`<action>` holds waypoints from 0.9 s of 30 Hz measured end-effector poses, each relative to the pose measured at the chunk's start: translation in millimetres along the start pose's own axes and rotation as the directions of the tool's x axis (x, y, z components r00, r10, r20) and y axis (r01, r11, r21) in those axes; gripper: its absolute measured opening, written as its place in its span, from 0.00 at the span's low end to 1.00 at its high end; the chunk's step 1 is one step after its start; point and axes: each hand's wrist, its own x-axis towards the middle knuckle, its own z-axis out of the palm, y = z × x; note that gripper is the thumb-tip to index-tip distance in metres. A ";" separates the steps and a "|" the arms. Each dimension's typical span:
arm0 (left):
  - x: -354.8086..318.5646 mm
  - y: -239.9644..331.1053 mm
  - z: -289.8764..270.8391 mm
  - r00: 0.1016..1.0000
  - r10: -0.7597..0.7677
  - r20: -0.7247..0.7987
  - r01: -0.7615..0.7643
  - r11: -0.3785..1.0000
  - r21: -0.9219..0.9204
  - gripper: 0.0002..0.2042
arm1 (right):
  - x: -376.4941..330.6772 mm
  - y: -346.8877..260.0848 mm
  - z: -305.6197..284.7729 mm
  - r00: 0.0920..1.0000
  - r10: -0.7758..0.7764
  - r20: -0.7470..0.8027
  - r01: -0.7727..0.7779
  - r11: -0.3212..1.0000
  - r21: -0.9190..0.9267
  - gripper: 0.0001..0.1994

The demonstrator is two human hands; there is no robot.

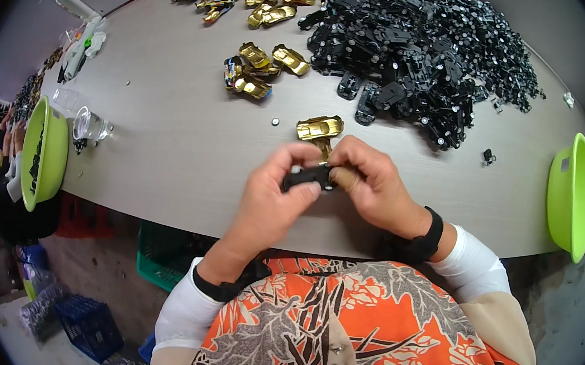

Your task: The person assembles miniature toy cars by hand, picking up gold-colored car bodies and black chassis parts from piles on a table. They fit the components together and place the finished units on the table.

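- The left hand point(270, 189) has its thumb and fingers clamped on a black car base point(304, 177), held just above the near part of the table point(183, 195).
- The right hand point(378, 192) has its fingertips closed on the right end of this base; a hard pinch there could perhaps bend a wheel.
- Just beyond lies a gold car shell point(319, 127); a careless knuckle could push it away.
- Farther, a small round part point(275, 121) lies loose and could roll, if bumped.
- Behind, the black heap point(401, 51) could slide, if a piece is pulled from its edge.
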 end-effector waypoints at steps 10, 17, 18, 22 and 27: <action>51.0 28.4 -24.3 1.000 0.012 -0.017 -0.018 0.923 -0.385 0.10 | 46.2 -20.9 -17.4 0.965 0.221 0.139 -0.254 0.920 0.299 0.10; 59.1 26.0 -38.5 0.997 -0.027 0.072 0.053 0.926 -0.374 0.15 | 56.6 -11.3 -32.5 0.995 0.076 0.058 -0.091 0.943 0.320 0.08; 61.3 26.9 -43.3 0.996 -0.025 0.087 0.050 0.952 -0.303 0.14 | 62.8 -9.8 -32.5 0.997 0.056 0.058 -0.072 0.934 0.349 0.08; 62.8 19.0 -32.0 0.988 -0.026 0.153 0.057 0.978 -0.202 0.11 | 61.2 -5.9 -40.0 0.974 0.227 0.018 -0.214 0.887 0.410 0.07; 57.4 26.7 -28.6 0.976 -0.072 0.207 0.109 0.979 -0.174 0.12 | 58.6 -9.1 -35.3 0.964 0.263 0.048 -0.257 0.864 0.434 0.07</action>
